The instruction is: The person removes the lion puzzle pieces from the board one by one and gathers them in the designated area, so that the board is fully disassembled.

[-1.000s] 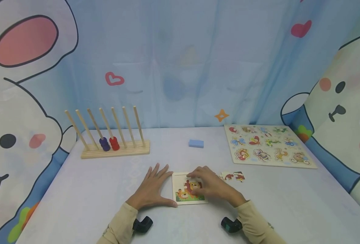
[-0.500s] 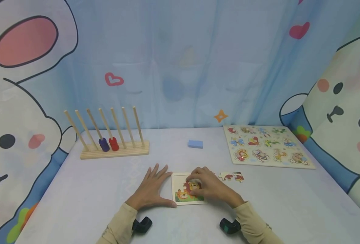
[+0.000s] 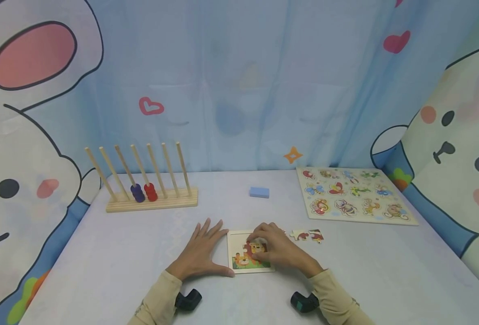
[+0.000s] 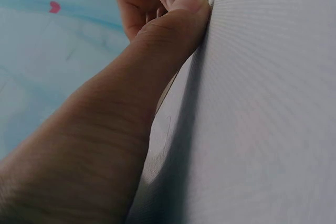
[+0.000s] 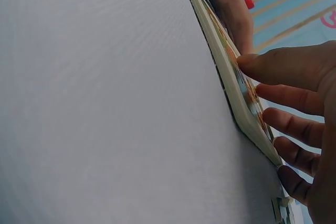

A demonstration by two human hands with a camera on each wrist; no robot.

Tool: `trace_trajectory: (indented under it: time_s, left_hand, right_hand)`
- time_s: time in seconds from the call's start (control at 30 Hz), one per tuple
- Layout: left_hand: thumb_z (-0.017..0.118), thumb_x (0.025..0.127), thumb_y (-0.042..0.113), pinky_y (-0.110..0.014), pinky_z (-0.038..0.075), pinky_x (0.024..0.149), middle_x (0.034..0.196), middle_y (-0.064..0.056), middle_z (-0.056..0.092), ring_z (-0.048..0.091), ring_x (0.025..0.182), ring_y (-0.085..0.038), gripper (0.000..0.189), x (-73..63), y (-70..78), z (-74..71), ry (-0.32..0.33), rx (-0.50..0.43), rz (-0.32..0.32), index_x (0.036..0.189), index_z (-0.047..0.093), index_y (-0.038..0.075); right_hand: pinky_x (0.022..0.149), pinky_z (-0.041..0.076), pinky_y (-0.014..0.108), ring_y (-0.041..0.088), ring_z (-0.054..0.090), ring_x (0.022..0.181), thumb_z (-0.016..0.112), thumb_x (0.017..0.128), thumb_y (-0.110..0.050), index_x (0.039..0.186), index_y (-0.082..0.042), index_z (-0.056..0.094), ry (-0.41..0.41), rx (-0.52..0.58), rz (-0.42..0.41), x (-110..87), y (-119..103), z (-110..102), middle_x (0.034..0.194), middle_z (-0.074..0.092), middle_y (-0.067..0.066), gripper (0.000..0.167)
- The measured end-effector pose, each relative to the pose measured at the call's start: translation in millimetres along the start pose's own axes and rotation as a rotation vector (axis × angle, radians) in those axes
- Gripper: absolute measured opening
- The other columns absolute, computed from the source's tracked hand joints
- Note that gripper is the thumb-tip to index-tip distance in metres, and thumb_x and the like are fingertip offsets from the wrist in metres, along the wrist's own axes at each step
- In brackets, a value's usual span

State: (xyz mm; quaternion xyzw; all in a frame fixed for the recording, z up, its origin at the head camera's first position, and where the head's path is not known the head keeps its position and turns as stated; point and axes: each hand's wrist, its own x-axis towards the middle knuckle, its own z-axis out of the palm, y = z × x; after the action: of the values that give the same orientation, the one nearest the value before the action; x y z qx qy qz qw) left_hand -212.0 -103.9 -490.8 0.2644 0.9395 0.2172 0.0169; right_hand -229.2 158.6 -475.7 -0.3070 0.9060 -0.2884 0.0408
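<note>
A small wooden jigsaw tray (image 3: 234, 239) lies flat on the table, with animal picture pieces (image 3: 242, 259) set in its lower part. My left hand (image 3: 200, 250) lies at the tray's left side, fingers spread, the thumb touching its lower left edge. Over the tray's right side is my right hand (image 3: 282, 248), fingers bent, thumb and index at either side of a lion puzzle piece (image 3: 257, 247). In the right wrist view, the right thumb (image 5: 283, 66) and fingers meet the tray's top face. The right hand hides part of the tray.
Loose puzzle pieces (image 3: 315, 235) lie right of the tray. Behind stands a wooden peg rack (image 3: 154, 205) with purple rings (image 3: 138, 192) and red rings (image 3: 150, 192). A blue block (image 3: 259, 192) and an insect puzzle board (image 3: 355, 196) are farther back.
The head view has shifted slightly. Both hands keep nearly the same places at the tray.
</note>
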Motion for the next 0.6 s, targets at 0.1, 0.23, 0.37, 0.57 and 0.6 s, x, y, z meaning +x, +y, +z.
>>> trace_trajectory:
  time_s: [0.1,0.23,0.37,0.57,0.6]
  left_hand:
    - [0.069,0.061,0.077,-0.054,0.003,0.118,0.159,-0.006,0.023,0.007,0.147,-0.034,0.108,-0.5,0.3,-0.3,0.003,-0.002,-0.001,0.147,0.038,0.020]
    - [0.069,0.061,0.077,-0.054,0.003,0.118,0.158,-0.006,0.023,0.007,0.147,-0.034,0.107,-0.7,1.0,-0.9,0.002,-0.005,-0.002,0.147,0.039,0.019]
    - [0.069,0.061,0.077,-0.054,0.003,0.118,0.158,-0.006,0.023,0.007,0.147,-0.034,0.107,-0.7,0.9,-0.7,0.003,-0.007,0.001,0.147,0.039,0.019]
    - [0.068,0.061,0.078,-0.054,0.003,0.118,0.159,-0.005,0.023,0.007,0.147,-0.033,0.108,0.1,0.5,0.0,0.004,0.000,0.003,0.147,0.039,0.019]
    - [0.068,0.061,0.078,-0.054,0.003,0.118,0.159,-0.005,0.022,0.007,0.147,-0.033,0.108,0.2,0.5,0.0,0.004,0.002,0.002,0.147,0.038,0.020]
  right_hand:
    - [0.083,0.041,0.036,0.014,0.046,0.097,0.078,0.080,-0.029,0.107,-0.024,0.068,0.001,0.013,-0.001,0.0,0.7,0.0,0.109,0.060,-0.007,0.030]
    - [0.082,0.040,0.035,0.014,0.045,0.096,0.077,0.080,-0.027,0.109,-0.023,0.066,-0.001,0.031,-0.005,-1.2,-0.7,-2.2,0.110,0.060,-0.006,0.031]
    - [0.085,0.041,0.037,0.014,0.046,0.099,0.077,0.080,-0.024,0.110,-0.023,0.066,0.000,0.049,-0.002,-2.4,-1.6,-3.9,0.111,0.061,-0.007,0.032]
    - [0.084,0.042,0.036,0.014,0.048,0.098,0.078,0.079,-0.022,0.110,-0.021,0.066,0.008,0.055,0.008,-3.1,-2.8,-4.6,0.111,0.064,-0.009,0.033]
    - [0.084,0.041,0.036,0.014,0.048,0.098,0.078,0.079,-0.022,0.110,-0.021,0.066,0.007,0.056,0.014,-3.0,-2.9,-4.5,0.110,0.064,-0.009,0.034]
